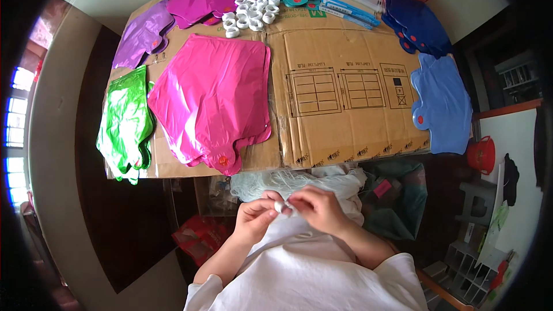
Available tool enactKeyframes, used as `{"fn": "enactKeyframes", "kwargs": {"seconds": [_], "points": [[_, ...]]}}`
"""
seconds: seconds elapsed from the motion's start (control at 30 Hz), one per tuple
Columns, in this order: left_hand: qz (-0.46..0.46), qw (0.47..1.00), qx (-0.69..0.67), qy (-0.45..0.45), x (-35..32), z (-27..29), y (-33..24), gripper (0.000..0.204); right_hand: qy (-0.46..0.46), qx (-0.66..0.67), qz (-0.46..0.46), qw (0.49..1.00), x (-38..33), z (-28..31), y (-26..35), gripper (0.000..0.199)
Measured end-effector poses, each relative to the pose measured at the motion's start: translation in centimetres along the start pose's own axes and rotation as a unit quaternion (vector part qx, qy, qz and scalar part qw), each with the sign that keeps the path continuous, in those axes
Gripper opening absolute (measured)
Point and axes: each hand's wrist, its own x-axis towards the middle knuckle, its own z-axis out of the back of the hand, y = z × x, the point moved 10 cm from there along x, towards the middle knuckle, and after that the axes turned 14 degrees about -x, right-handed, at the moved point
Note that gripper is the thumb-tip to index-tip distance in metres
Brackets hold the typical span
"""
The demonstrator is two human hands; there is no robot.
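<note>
Both hands near, close to body, for fine work: left hand [253, 217] and right hand [318, 207] pinch small white piece [280, 207] betw. fingertips, narrow grip, over pale string bundle [299, 181]. Pink foil balloon [216, 95] lies flat on desk [345, 132], far left.

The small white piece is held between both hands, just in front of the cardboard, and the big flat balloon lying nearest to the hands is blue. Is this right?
Not fully. The head view shows both hands, left hand and right hand, pinching the small white piece in front of the cardboard, but the nearest big balloon is pink, not blue.
</note>
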Motion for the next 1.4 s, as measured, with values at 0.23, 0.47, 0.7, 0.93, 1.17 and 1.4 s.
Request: {"fn": "enactKeyframes", "kwargs": {"seconds": [0.23,0.47,0.7,0.93,1.17,1.4], "points": [[0.003,0.933,0.336,0.125,-0.3,-2.2,-1.8,0.009,-0.003,-0.001,0.033,0.999,-0.6,1.8,2.2,0.008],[-0.090,0.817,0.558,0.110,0.2,-3.0,-3.8,0.015,0.020,0.036,0.089,0.995,-1.5,1.2,4.0,0.004],[-0.072,0.940,0.323,0.076,0.0,-1.5,-3.5,0.016,0.050,0.015,0.170,0.984,-2.0,-1.2,5.5,0.006],[-0.024,0.993,0.074,0.086,-0.7,-1.6,-2.8,0.011,0.006,0.026,0.047,0.999,-0.8,-0.7,2.2,0.008],[0.012,0.971,0.160,0.176,-0.9,-3.1,-2.1,0.012,-0.026,0.067,0.022,0.997,-0.3,1.2,2.2,0.007],[-0.150,0.746,0.639,0.116,0.2,-4.9,-4.0,0.018,-0.008,0.018,0.129,0.991,-1.3,1.1,5.9,0.004]]}}
